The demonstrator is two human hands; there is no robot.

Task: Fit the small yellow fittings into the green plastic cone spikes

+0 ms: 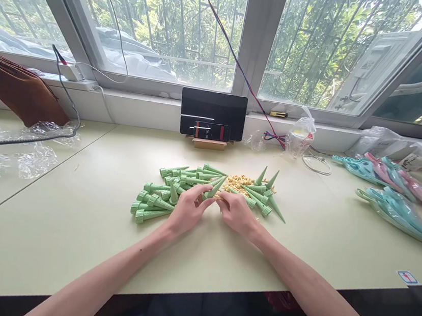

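Fingers of the left hand [189, 210] are clamped on a green spike [215, 188], its tip tilted up. Fingers of the right hand [238, 213] bunch just beside it (whether gripping anything, I cannot tell). Loose cones [155, 201] lie left and right of the fingers on the worktop [177, 272]; tan pieces [241, 183] heap just beyond.
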